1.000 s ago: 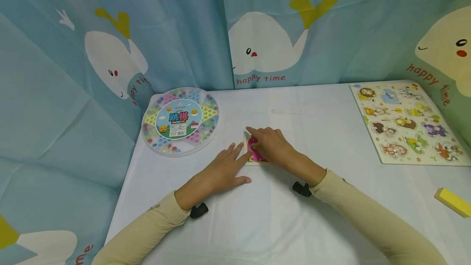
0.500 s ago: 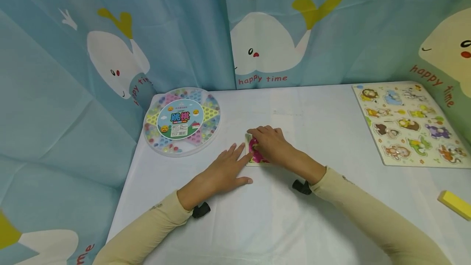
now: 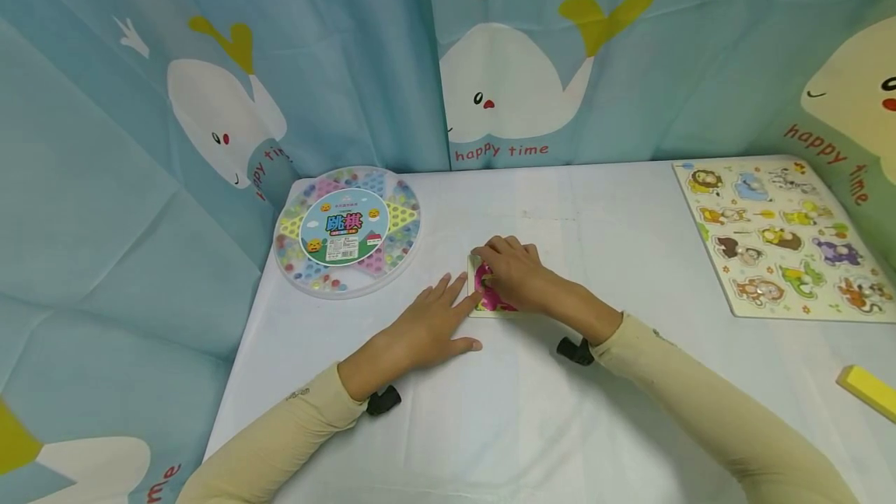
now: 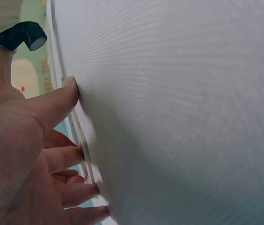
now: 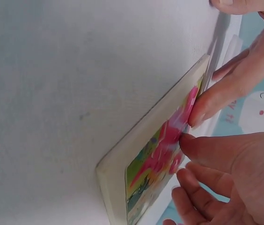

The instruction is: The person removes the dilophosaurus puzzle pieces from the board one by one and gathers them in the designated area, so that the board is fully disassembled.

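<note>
A small, square wooden puzzle (image 5: pixel 115 183) with a pale frame and a pink animal picture lies flat on the white table, partly covered by my hands. My left hand (image 3: pixel 427 333) rests palm down at its left side with fingers spread, the index finger and thumb side touching the near-left part. Over the puzzle's right part is my right hand (image 3: pixel 518 274), its fingers bent at the far edge. In the right wrist view the right thumb (image 5: pixel 202 147) presses on the pink picture and the other fingers curl beyond it. What lies directly under those fingertips is hidden.
A round Chinese checkers box (image 3: pixel 294 274) with coloured marbles stands at the back left. An animal peg puzzle board (image 3: pixel 714 255) lies at the right, with a yellow block (image 3: pixel 868 391) nearer the front. A blue whale-print curtain (image 3: pixel 392 45) hangs behind the table.
The right index finger, stretched out toward the puzzle's far-left corner one second ago, has drawn in and bent. My left hand stays in place; the head view has shifted slightly.
</note>
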The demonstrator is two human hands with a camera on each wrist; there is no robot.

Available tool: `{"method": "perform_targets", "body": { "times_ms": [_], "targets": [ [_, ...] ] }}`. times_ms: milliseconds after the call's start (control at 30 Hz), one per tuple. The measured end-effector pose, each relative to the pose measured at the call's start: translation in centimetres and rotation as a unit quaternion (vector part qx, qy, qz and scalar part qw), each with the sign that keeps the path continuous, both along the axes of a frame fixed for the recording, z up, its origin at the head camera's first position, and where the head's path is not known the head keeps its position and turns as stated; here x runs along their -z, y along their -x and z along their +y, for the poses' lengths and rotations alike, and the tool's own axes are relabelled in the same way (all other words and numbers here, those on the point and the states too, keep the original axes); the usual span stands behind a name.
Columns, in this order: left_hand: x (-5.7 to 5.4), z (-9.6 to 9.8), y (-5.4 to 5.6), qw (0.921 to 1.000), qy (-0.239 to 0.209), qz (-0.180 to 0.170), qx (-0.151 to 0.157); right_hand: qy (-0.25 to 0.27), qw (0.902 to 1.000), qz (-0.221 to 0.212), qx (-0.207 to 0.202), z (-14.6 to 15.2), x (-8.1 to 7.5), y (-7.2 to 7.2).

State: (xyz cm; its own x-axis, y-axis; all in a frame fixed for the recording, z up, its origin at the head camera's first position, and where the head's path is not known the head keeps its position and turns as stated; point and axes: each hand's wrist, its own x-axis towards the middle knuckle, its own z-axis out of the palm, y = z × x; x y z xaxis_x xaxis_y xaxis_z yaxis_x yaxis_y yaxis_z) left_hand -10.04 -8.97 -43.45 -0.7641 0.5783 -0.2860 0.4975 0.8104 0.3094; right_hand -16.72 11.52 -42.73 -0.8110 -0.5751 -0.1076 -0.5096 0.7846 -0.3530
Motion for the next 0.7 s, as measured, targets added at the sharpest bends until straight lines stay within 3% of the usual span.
{"method": "perform_targets", "body": {
  "times_ms": [700],
  "targets": [
    [0.14,0.0,-0.04,0.9999,0.004,0.01,0.002,0.052,0.9981,-0.031,0.005,0.45,0.06,0.31]
  ]
}}
